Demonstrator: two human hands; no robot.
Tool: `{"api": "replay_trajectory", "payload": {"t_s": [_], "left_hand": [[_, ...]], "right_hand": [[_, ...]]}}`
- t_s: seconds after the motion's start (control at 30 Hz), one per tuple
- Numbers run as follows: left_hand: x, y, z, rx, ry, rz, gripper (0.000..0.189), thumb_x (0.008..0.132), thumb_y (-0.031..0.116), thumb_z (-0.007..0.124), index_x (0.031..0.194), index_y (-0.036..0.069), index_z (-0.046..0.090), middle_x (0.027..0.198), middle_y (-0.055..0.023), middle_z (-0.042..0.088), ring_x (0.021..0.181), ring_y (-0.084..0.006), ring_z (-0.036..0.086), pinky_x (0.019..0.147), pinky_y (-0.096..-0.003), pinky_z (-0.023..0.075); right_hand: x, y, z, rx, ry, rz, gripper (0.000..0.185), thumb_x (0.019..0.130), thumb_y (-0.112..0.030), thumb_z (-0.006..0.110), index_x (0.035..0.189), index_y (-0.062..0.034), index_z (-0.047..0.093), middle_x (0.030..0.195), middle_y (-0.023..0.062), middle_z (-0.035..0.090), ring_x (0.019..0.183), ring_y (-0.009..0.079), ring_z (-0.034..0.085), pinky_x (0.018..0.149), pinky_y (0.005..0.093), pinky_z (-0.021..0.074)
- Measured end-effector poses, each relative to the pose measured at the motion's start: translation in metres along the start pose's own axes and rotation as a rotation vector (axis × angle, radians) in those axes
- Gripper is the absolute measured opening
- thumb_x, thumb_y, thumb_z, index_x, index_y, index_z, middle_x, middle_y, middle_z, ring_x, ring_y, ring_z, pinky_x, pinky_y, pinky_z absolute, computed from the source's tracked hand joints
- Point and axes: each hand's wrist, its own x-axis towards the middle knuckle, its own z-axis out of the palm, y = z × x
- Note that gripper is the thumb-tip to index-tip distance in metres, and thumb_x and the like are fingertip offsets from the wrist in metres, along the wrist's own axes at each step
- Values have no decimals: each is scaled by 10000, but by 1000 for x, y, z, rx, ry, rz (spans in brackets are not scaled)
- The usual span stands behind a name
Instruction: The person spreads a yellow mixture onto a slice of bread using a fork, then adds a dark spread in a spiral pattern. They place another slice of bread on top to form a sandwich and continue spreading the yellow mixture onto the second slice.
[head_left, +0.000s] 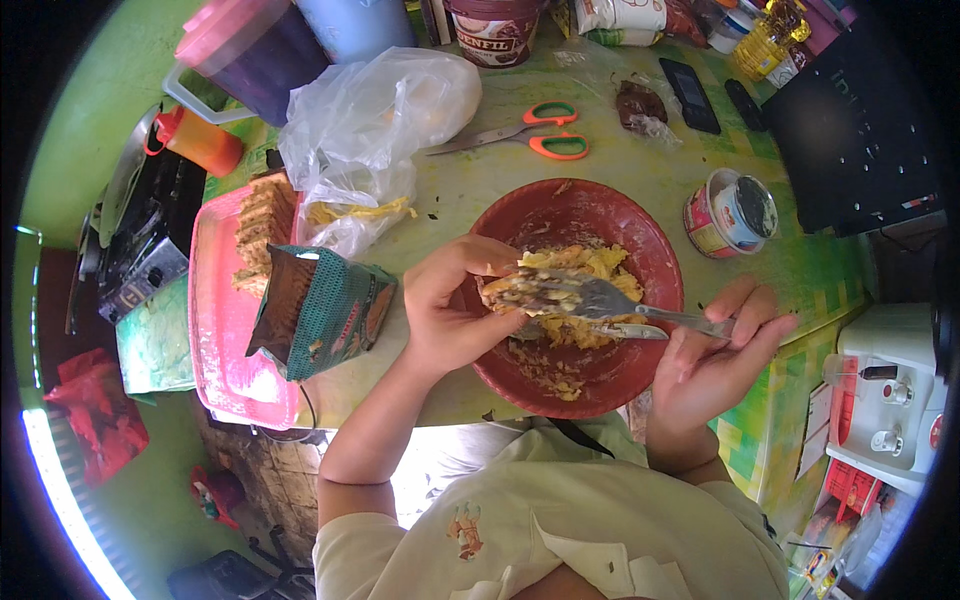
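Over a red plastic bowl, my left hand grips a brown cracker or biscuit by its edges. My right hand holds a metal fork, its tines against the cracker, which bears a pale, lumpy mix. Yellow mash lies in the bowl, where a second metal utensil also rests. Left of the bowl stands an opened teal packet. Beyond it, a stack of layered crackers sits in a pink tray.
Orange-handled scissors, a clear plastic bag and a brown tub lie beyond the bowl. To the right are stacked plastic cups, a dark phone and a black box. An orange bottle stands at the far left.
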Motion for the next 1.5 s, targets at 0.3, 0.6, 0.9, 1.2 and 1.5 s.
{"api": "replay_trajectory", "payload": {"t_s": [0.3,0.6,0.9,1.2,1.5], "left_hand": [[4,2,-1,84,-21,64,268,585,-22,693,772,-16,501,796,-136,601,758,-240,608,662,-301,480],[4,4,2,102,9,21,248,588,-34,681,754,-17,496,800,-129,610,752,-222,609,665,-293,480],[2,4,1,93,7,6,251,594,-43,683,759,-21,495,810,-128,606,758,-211,602,659,-280,470],[0,2,1,22,24,-32,244,618,-58,682,770,-23,494,812,-105,590,745,-172,576,647,-258,452],[1,9,3,-152,48,-242,224,654,-45,685,789,-19,509,807,-59,563,709,-83,506,625,-221,414]], "right_hand": [[-5,5,10,-156,-84,3,485,883,-549,216,703,-114,333,681,77,451,429,141,446,284,210,397],[10,-6,-2,-173,-32,-166,454,908,-498,225,706,-106,330,673,95,443,293,142,336,245,206,299],[13,-2,5,-186,81,-143,458,916,-482,216,697,-94,321,691,108,455,293,126,329,243,186,279],[10,-3,-7,-162,31,-245,452,925,-460,199,683,-97,318,670,107,443,293,118,302,230,180,228],[14,3,-13,180,-232,-409,467,917,-469,191,688,-85,325,651,112,424,268,138,330,236,178,305]]}}
